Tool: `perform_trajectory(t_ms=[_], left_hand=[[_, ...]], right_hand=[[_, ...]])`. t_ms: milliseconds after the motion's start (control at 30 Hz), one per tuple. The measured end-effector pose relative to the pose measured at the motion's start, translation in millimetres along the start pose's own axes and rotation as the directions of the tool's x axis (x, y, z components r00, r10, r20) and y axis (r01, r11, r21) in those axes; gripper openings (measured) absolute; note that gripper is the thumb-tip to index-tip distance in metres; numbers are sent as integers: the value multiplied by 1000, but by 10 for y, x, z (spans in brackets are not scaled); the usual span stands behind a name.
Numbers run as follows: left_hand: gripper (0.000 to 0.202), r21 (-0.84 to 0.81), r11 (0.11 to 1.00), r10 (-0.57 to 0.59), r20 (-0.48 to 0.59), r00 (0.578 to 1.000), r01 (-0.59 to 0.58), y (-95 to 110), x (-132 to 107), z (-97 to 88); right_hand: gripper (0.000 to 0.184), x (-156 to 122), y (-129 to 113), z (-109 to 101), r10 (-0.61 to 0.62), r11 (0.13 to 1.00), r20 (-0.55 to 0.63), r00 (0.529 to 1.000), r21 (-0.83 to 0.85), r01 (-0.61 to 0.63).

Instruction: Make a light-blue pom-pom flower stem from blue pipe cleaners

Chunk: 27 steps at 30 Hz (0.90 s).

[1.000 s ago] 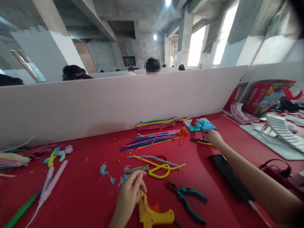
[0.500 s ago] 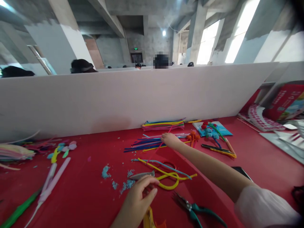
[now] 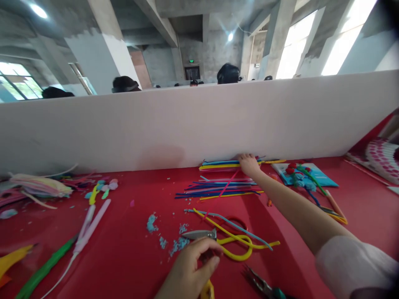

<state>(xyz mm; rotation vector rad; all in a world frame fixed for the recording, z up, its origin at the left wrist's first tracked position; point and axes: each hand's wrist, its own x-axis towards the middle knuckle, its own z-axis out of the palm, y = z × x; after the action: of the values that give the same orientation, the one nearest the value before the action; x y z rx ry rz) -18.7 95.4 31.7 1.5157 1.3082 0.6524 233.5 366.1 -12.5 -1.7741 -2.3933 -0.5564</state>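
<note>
My right hand (image 3: pixel 249 164) reaches to the back of the table, its fingers curled down over a bundle of colored pipe cleaners (image 3: pixel 218 166) beside the white panel. Fingertips there are partly hidden. A pink pipe cleaner (image 3: pixel 228 185) slants from near that hand across a looser pile of blue and purple pipe cleaners (image 3: pixel 199 190). In front, my left hand (image 3: pixel 195 265) hovers with thumb and fingers curved but apart, nothing visible between them. Just beyond it lie scissors (image 3: pixel 199 234), with yellow (image 3: pixel 264 246) and light blue (image 3: pixel 240 227) pipe cleaners across the handles.
Pliers (image 3: pixel 262 286) lie at the front edge of view. Light blue fluff scraps (image 3: pixel 179 246) are scattered left of the scissors. A corded pink tool (image 3: pixel 93 228) and a green wrapped stem (image 3: pixel 46 270) are at left. A blue packet (image 3: pixel 322 176) lies right; a white panel (image 3: pixel 124 133) borders the back.
My right hand has moved from the loose pile back to the bundle by the panel. The left hand keeps nearly the same pose. The view has turned left.
</note>
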Motion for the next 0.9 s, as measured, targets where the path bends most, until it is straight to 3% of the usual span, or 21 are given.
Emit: perform_trajectory(t_ms=[200, 333, 467, 700, 767, 900], left_hand=[[18, 11, 1000, 12, 50, 999, -13, -24, -12, -2], [21, -137, 990, 20, 43, 999, -14, -48, -10, 44], [24, -374, 928, 11, 49, 999, 8, -31, 38, 81], [24, -523, 850, 2, 111, 994, 57, 57, 106, 252], [28, -658, 741, -29, 168, 985, 134, 79, 210, 389], [37, -916, 290, -81, 267, 960, 279, 213, 640, 720]], right_hand=[[24, -75, 305, -443, -92, 995, -98, 991, -57, 86], [25, -222, 481, -709, -38, 996, -176, 984, -84, 23], [28, -379, 467, -854, 57, 992, -249, 967, -94, -83], [29, -552, 409, -995, 42, 988, -228, 973, -135, -75], [29, -643, 405, -1033, 54, 987, -215, 975, -136, -85], [27, -928, 263, -1092, 116, 990, -136, 984, -69, -126]])
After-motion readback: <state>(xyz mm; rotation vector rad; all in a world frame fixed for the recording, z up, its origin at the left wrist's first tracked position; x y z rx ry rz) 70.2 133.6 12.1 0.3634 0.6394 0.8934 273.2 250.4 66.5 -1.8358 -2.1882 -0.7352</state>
